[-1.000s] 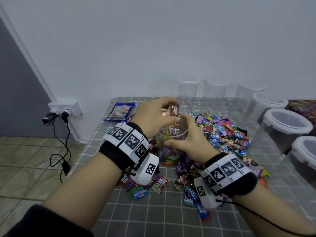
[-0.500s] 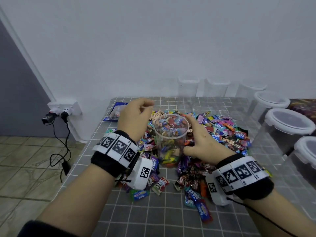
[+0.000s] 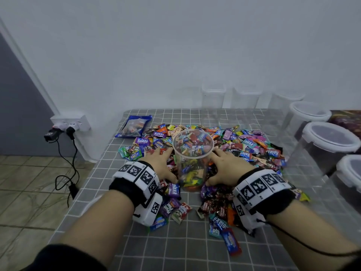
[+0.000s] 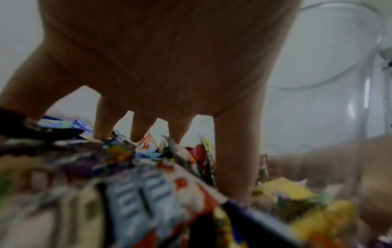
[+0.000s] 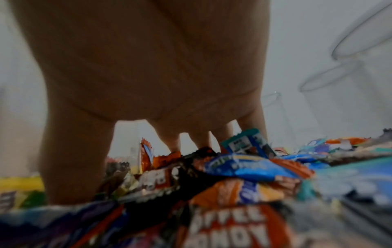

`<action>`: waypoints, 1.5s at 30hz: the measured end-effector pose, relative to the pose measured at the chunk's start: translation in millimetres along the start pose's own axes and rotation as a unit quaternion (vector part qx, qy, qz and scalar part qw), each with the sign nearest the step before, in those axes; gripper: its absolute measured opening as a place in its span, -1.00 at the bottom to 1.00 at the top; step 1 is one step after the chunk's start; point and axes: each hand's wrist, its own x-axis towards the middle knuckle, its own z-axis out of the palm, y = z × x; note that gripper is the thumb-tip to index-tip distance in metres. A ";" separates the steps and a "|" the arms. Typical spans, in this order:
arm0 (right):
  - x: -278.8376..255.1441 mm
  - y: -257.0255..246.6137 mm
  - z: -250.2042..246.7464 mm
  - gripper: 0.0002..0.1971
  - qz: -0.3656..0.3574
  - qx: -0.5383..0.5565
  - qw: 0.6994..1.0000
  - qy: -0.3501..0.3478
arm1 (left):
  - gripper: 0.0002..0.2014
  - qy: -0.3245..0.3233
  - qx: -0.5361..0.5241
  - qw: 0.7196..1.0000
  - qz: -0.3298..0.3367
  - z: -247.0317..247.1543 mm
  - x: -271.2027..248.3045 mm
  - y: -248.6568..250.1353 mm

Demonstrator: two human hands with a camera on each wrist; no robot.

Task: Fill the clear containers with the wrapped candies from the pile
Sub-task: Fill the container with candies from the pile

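nearest on the grey checked tabletop (image 3: 175, 251), a few wrapped candies (image 3: 220, 216) are scattered loose at the front edge of the pile. just beyond them, the left hand (image 3: 163, 165) and the right hand (image 3: 227, 167) are laid palm-down on the pile with fingers spread and straight; nothing is gripped by either, as is confirmed in both wrist views. between the two hands, just beside each, the open clear container (image 3: 192, 159) is stood upright in the pile and is seen filled with candies close to its rim, so this one is judged nearly done. farther back and to the right, several more clear containers (image 3: 330, 145) are lined up along the wall with no candies showing inside, some lidded, so most of the filling is judged still to be done.
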 end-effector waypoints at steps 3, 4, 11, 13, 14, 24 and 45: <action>1.7 -0.3 0.6 0.00 -0.005 -0.018 1.000 0.003 | 0.01 0.007 0.036 0.999 -0.003 1.8 -0.7 2.4; 2.1 -0.2 0.5 -0.03 -0.006 -0.017 1.000 0.005 | -0.02 0.014 0.040 0.999 -0.002 3.4 0.1 2.2; 1.0 -2.6 -4.7 -0.31 -0.002 -0.002 1.000 0.013 | -0.56 0.118 0.013 0.992 0.034 6.5 -4.9 4.8; 0.5 -3.0 -5.6 -0.35 -0.002 0.002 1.000 0.013 | -0.68 0.143 -0.006 0.989 0.029 4.2 -8.4 6.8; 0.1 -3.3 -5.6 -0.37 -0.002 0.006 1.000 0.013 | -0.72 0.155 -0.017 0.987 0.024 3.3 -9.8 7.2; -1.1 -0.7 -5.9 -0.71 0.015 0.023 0.997 0.073 | -0.73 0.203 -0.071 0.976 0.026 3.8 -9.2 -2.4; -14.2 1.6 -43.8 -0.80 0.011 0.200 0.924 0.325 | -0.82 0.304 -0.189 0.931 0.069 -21.4 -9.8 -13.3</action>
